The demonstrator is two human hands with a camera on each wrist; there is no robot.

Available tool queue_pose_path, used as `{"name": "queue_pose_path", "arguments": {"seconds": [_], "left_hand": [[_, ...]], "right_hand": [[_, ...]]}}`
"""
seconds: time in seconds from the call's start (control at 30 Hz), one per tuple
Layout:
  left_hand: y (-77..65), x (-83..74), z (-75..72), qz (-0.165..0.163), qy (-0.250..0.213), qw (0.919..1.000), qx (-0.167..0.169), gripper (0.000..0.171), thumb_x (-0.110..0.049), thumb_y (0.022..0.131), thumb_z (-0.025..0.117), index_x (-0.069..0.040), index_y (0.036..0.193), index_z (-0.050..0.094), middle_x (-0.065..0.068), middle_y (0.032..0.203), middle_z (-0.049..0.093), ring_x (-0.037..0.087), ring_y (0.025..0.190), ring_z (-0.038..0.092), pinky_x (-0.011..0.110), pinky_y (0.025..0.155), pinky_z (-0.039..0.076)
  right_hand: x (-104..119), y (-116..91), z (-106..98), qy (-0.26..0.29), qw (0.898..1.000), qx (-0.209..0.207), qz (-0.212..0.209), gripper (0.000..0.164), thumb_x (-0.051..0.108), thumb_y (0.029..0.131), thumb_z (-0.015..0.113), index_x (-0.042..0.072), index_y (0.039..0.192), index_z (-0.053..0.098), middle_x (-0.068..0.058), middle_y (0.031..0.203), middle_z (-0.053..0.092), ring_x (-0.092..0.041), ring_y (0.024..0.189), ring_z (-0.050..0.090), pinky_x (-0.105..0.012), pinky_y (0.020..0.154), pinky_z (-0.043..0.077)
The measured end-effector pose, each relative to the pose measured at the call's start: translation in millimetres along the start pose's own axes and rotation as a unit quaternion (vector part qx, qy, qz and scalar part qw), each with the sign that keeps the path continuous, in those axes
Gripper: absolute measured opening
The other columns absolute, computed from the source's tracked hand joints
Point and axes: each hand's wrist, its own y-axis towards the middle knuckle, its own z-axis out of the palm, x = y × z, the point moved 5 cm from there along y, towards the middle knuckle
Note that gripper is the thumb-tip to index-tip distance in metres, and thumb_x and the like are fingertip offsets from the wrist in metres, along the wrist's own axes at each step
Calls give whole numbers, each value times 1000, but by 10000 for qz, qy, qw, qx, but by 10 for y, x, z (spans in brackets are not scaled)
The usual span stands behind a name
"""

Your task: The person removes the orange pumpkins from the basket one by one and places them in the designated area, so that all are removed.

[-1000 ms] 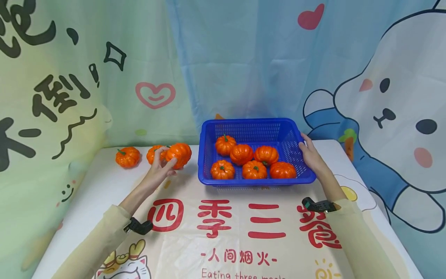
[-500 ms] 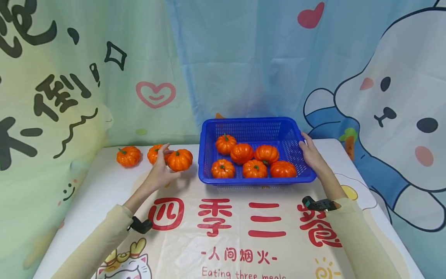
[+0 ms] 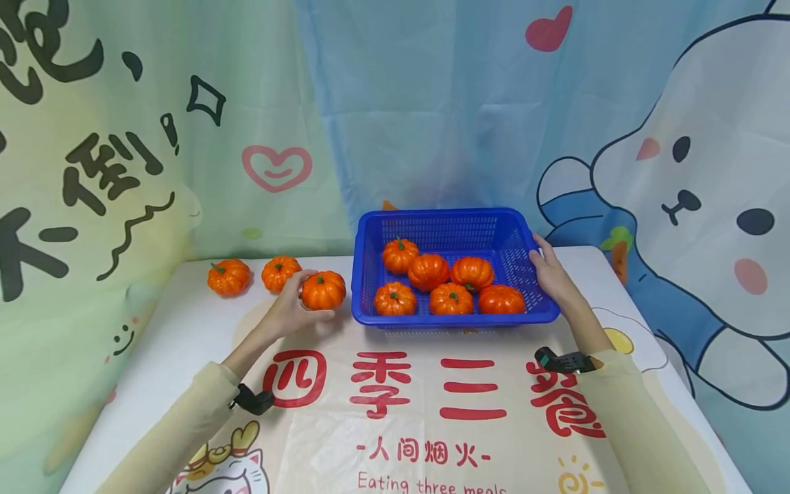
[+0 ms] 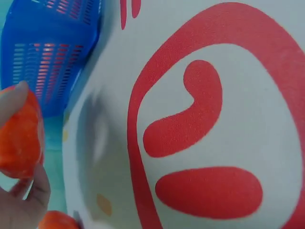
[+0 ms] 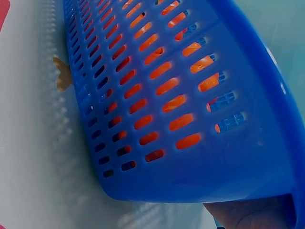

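Note:
My left hand [image 3: 293,309] holds a small orange pumpkin [image 3: 324,291] just left of the blue plastic basket [image 3: 453,321]. In the left wrist view, thumb and fingers pinch that pumpkin [image 4: 21,138] from opposite sides, and the basket wall [image 4: 43,62] is beyond it. My right hand [image 3: 551,274] grips the basket's right side at the rim. From the right wrist, part of the hand [image 5: 252,214] shows under the rim, most of it hidden. Several orange pumpkins [image 3: 452,300] lie inside the basket, some with green stems showing.
Two more pumpkins, one at the far left [image 3: 229,278] and one behind my left hand [image 3: 280,273], sit on the table near its back edge. A printed cloth [image 3: 426,432] covers the table. A patterned curtain [image 3: 401,123] hangs behind.
The held pumpkin has turned so its stem shows, and my left hand has brought it slightly right and toward me. The pumpkin behind is now uncovered. Right hand and basket stay put.

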Motion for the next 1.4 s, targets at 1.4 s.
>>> {"name": "queue_pose_path", "arguments": {"seconds": [1.4], "left_hand": [[-139, -124, 219, -309, -421, 9986, -53, 84, -16, 90, 65, -5, 153, 11, 25, 156, 10, 48, 141, 26, 60, 114, 28]], "right_hand": [[19, -12, 15, -29, 10000, -29, -71, 59, 37, 106, 13, 17, 156, -11, -22, 162, -2, -48, 148, 4, -69, 116, 5]]}}
